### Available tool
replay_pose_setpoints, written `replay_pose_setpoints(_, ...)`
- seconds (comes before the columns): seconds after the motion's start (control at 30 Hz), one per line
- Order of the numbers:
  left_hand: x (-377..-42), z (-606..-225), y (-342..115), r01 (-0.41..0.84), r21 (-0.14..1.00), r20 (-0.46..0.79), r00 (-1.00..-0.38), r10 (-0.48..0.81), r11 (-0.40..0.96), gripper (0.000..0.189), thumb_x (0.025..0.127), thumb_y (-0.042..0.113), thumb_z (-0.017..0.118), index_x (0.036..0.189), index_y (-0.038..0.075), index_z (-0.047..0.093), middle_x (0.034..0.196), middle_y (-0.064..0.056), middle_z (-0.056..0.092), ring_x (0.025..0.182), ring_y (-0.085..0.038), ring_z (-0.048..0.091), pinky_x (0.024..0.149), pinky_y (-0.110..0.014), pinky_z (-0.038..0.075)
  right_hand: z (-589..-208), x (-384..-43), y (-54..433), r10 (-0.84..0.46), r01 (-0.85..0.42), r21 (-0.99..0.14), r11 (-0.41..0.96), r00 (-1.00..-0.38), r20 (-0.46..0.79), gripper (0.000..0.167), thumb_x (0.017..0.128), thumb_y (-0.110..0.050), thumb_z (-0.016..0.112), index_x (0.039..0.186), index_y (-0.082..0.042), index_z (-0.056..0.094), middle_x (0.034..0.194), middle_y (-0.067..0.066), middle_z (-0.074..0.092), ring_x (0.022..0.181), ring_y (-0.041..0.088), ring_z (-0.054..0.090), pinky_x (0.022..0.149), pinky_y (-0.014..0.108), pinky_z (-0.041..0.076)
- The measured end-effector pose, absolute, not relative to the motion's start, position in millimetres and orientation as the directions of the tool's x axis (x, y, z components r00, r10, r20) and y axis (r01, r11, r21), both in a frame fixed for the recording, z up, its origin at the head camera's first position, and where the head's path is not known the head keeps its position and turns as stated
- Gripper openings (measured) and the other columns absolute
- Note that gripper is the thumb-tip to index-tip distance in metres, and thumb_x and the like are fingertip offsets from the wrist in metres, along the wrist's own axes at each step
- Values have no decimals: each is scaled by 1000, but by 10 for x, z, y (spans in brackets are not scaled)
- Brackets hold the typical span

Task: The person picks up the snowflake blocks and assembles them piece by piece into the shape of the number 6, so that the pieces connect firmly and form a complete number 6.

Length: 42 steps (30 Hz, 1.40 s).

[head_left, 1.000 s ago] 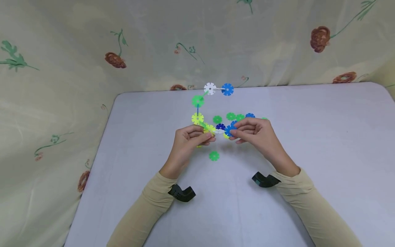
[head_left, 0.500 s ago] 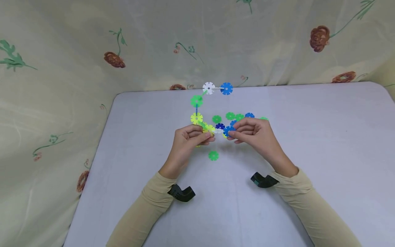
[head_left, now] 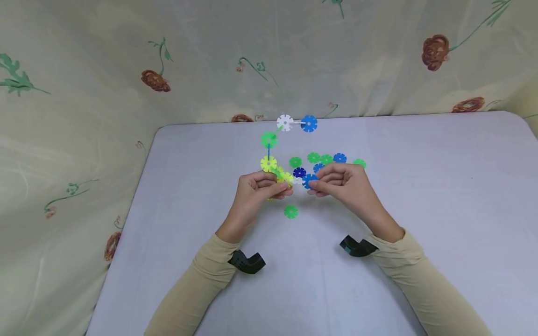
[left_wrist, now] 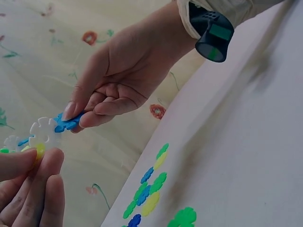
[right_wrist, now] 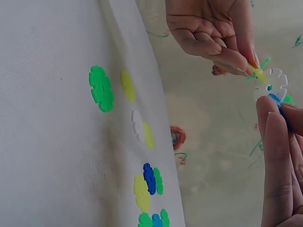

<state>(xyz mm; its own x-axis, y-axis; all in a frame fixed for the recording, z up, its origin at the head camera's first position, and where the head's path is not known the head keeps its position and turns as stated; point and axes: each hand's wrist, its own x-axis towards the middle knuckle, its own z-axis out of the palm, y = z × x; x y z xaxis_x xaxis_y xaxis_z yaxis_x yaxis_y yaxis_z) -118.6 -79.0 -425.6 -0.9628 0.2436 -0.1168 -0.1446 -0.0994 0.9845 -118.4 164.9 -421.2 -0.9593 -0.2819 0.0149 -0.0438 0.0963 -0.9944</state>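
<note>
Notched plastic discs, flower-shaped, are slotted together into a chain held above the table. Between thumb and fingers my left hand [head_left: 256,196] pinches a yellow disc [head_left: 287,178] of that chain. My right hand [head_left: 346,191] pinches a blue disc [head_left: 308,181], which meets a white disc [left_wrist: 43,131] standing between the two hands. From the left hand the chain runs away through another yellow disc [head_left: 268,163], a green disc [head_left: 269,139] and a far white disc [head_left: 285,122] to a blue end disc [head_left: 308,123]. Fingers partly cover both pinched discs.
Loose discs lie on the white table [head_left: 168,210]: a green disc [head_left: 291,212] nearest, a dark blue disc [head_left: 300,172] and several green, blue and yellow ones behind the hands. A flowered cloth [head_left: 201,60] hangs behind the table. Each wrist wears a black device [head_left: 248,262].
My right hand, with the blue disc, has shifted slightly left toward my left hand. The far end of the chain has dipped slightly since half a second ago. Both hands keep their pinch.
</note>
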Motion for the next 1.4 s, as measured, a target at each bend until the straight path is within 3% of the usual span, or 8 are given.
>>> replay_pose_setpoints(0.13, -1189, -4252, -798, -144, 987, -122, -962, 244, -77, 15, 92, 4, 75, 99, -7, 67, 85, -10, 80, 78, -17, 79, 82, -34, 65, -4219, -1187, 1631, -284, -10, -993, 117, -959, -24, 21, 93, -8, 78, 101, 8, 68, 84, 5, 80, 81, 24, 80, 79, 30, 66)
replay_pose_setpoints(0.37, -1178, -4237, -794, -140, 990, -129, -960, 247, -28, 13, 92, 4, 76, 96, -5, 68, 87, -15, 80, 84, -29, 80, 82, -37, 66, -4237, -1194, 1600, -281, -11, -987, 159, -959, -35, 18, 91, -5, 78, 100, 8, 69, 82, 4, 79, 79, 29, 80, 76, 30, 66)
replay_pose_setpoints(0.57, -1185, -4232, -817, -112, 993, -101, -961, 259, -28, 13, 93, 7, 76, 97, -4, 69, 89, -14, 79, 86, -28, 80, 84, -38, 66, -4245, -1199, 1611, -301, -17, -990, 142, -953, -27, 21, 93, -8, 77, 106, 6, 69, 86, 2, 80, 84, 29, 80, 77, 32, 66)
replay_pose_setpoints(0.83, -1198, -4218, -836, -118, 993, -105, -954, 279, -27, 17, 94, 10, 76, 103, -2, 69, 95, -16, 79, 102, -52, 71, 93, -51, 62, -4238, -1250, 1739, -344, -44, -987, 151, -939, -10, 29, 95, -14, 76, 119, 1, 70, 98, 1, 80, 92, 24, 79, 74, 39, 67)
replay_pose_setpoints(0.97, -1206, -4210, -840, -124, 992, -111, -953, 282, -31, 17, 95, 9, 76, 104, -3, 69, 95, -16, 78, 101, -51, 72, 97, -61, 57, -4241, -1256, 1762, -360, -46, -982, 185, -933, -24, 28, 95, -15, 76, 118, 0, 71, 96, 1, 80, 93, 28, 79, 74, 43, 66)
replay_pose_setpoints(1.1, -1209, -4208, -836, -119, 992, -102, -950, 294, -41, 16, 95, 9, 75, 104, -3, 70, 95, -15, 78, 100, -47, 74, 99, -64, 55, -4256, -1253, 1750, -374, -28, -981, 191, -926, -46, 25, 95, -12, 76, 115, 3, 71, 92, -1, 80, 90, 27, 79, 74, 43, 66)
replay_pose_setpoints(1.27, -1207, -4215, -832, -112, 993, -94, -950, 297, -46, 15, 96, 11, 74, 104, 0, 70, 96, -14, 78, 104, -51, 72, 100, -62, 56, -4264, -1242, 1724, -368, -12, -986, 165, -928, -50, 23, 94, -9, 75, 112, 5, 70, 90, -4, 80, 87, 23, 80, 74, 44, 66)
replay_pose_setpoints(1.4, -1199, -4226, -822, -118, 993, -109, -945, 308, -11, 19, 95, 19, 76, 103, 2, 72, 98, -12, 80, 105, -44, 74, 98, -48, 61, -4259, -1226, 1685, -355, -14, -989, 144, -934, -38, 24, 95, -9, 75, 111, 6, 69, 90, -4, 80, 87, 24, 80, 74, 43, 66)
